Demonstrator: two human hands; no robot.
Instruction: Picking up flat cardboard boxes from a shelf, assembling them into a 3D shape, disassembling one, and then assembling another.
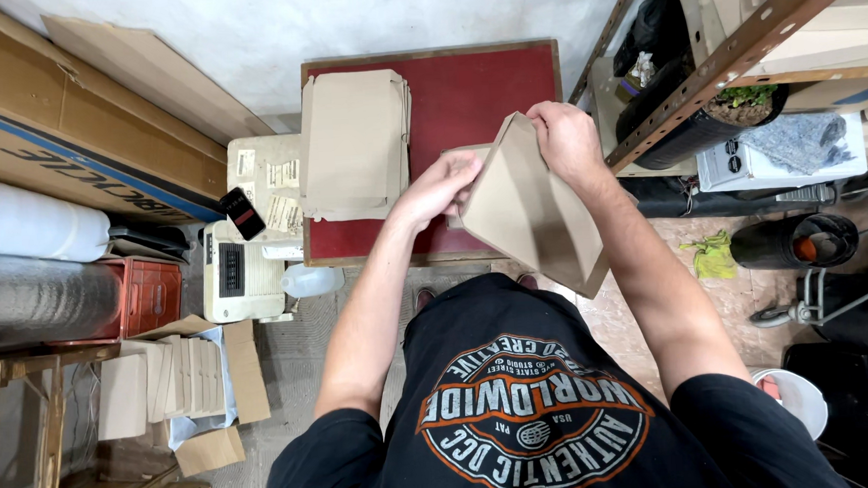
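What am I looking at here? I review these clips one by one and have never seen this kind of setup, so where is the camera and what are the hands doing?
There is no machine: a person works with bare hands, and the single camera sits on their head, looking straight down, so you see their black printed shirt at the bottom and both arms reaching forward.

Both hands hold one brown paper bag above a small red-topped table. The right hand pinches the bag's upper corner; the left hand grips its left edge.

On the table lies a stack of similar flat brown bags. To its left sit a cream-coloured machine and a dark phone. More folded bags lie on the floor at lower left, and metal shelves stand at right.
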